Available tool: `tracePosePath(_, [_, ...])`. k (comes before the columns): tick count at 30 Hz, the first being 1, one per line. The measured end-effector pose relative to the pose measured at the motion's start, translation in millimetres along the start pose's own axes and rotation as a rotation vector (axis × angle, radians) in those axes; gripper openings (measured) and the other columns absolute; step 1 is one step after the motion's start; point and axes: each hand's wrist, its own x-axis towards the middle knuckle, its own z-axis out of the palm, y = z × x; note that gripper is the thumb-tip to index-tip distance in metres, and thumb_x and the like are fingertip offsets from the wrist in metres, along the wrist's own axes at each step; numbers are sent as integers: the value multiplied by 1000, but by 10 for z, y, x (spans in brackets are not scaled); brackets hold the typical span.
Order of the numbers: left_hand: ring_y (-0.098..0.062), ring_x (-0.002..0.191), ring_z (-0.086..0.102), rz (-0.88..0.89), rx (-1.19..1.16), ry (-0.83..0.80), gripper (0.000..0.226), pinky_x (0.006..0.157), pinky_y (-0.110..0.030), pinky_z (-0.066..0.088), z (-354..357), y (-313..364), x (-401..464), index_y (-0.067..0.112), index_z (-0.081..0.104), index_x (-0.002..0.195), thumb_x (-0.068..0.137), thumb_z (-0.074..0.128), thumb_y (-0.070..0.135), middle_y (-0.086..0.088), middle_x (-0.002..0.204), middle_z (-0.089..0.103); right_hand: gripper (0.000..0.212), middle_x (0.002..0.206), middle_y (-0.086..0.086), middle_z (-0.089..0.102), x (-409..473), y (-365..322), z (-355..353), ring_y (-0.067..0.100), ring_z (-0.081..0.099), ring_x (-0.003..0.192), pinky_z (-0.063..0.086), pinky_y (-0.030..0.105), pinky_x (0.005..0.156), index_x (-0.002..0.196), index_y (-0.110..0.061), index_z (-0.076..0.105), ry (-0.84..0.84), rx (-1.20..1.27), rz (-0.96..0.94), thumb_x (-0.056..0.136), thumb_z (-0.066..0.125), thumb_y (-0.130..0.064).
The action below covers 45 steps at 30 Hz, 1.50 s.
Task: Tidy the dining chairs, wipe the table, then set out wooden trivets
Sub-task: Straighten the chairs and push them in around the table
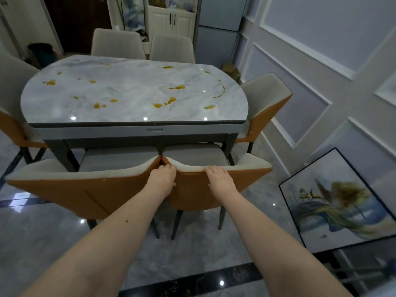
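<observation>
both hands grip the top edge of the right near chair [214, 189], left hand [162, 179] at its left corner, right hand [220, 181] nearer the middle. it stands beside another chair [85, 189], seats tucked under the stained marble table [132, 93].

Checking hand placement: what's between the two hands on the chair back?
Head view: only a bare stretch of the near right chair's top edge lies between the left hand and right hand. Both grip that edge.
</observation>
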Motion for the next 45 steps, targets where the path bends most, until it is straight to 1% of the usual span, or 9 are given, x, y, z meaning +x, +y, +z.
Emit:
tracePosePath(2, [-24, 122, 47, 3, -45, 51, 60, 93, -35, 46, 86, 286, 90, 13, 29, 143, 92, 58, 25, -8, 137, 45, 64, 151, 4, 34, -8, 310, 3, 21, 25, 142, 15, 35, 118, 145, -17, 30, -15, -8, 0, 89, 58, -5])
tracePosePath(4, [-26, 133, 37, 11, -32, 98, 69, 106, -37, 38, 172, 538, 174, 13, 22, 148, 91, 59, 23, -9, 147, 35, 63, 151, 3, 33, 8, 576, 1, 22, 25, 142, 16, 37, 119, 146, -20, 29, -30, -19, -5, 91, 54, -6])
tracePosePath(8, [-30, 141, 22, -13, 63, 90, 69, 116, -41, 21, 294, 797, 308, 11, 19, 148, 92, 57, 19, -12, 150, 27, 62, 151, 2, 32, 107, 914, 15, 23, 23, 141, 17, 44, 117, 146, -24, 28, -70, -2, 9, 92, 51, -5])
tracePosePath(13, [-27, 127, 39, -46, 114, 70, 51, 110, -37, 30, 291, 807, 469, 11, 38, 134, 88, 58, 12, -9, 135, 45, 55, 145, 2, 37, 257, 1009, 39, 25, 24, 140, 9, 60, 115, 141, -23, 33, -142, 6, 29, 91, 56, -12])
tracePosePath(18, [-27, 124, 43, -31, 175, 5, 51, 109, -35, 32, 272, 771, 626, 9, 38, 132, 85, 60, 11, -11, 132, 48, 47, 134, 5, 44, 397, 998, 157, 26, 33, 131, 1, 67, 111, 133, -20, 36, -136, -17, 75, 91, 57, -16])
tracePosePath(22, [-28, 120, 46, -27, 224, 6, 50, 106, -36, 34, 326, 746, 661, 11, 40, 129, 84, 63, 14, -11, 128, 51, 44, 128, 5, 44, 449, 1019, 244, 27, 36, 125, 5, 68, 108, 132, -21, 34, -119, -56, 58, 93, 53, -14])
tracePosePath(28, [-29, 122, 45, -38, 245, 65, 52, 109, -37, 33, 383, 758, 645, 11, 41, 129, 83, 65, 14, -12, 129, 51, 46, 130, 4, 42, 477, 1025, 237, 27, 34, 126, 4, 67, 108, 135, -22, 32, -141, -69, 53, 94, 52, -14])
tracePosePath(34, [-30, 129, 42, -28, 232, 59, 60, 112, -39, 30, 380, 739, 637, 11, 38, 133, 82, 68, 16, -13, 135, 48, 48, 132, 4, 42, 483, 1013, 226, 26, 33, 128, 4, 67, 108, 137, -22, 31, -141, -65, 64, 94, 52, -15])
tracePosePath(45, [-30, 130, 41, -27, 211, 50, 60, 113, -39, 29, 364, 725, 647, 11, 39, 133, 81, 69, 14, -13, 135, 48, 48, 132, 3, 43, 475, 975, 181, 26, 34, 128, 3, 67, 110, 137, -23, 32, -147, -58, 74, 94, 53, -15])
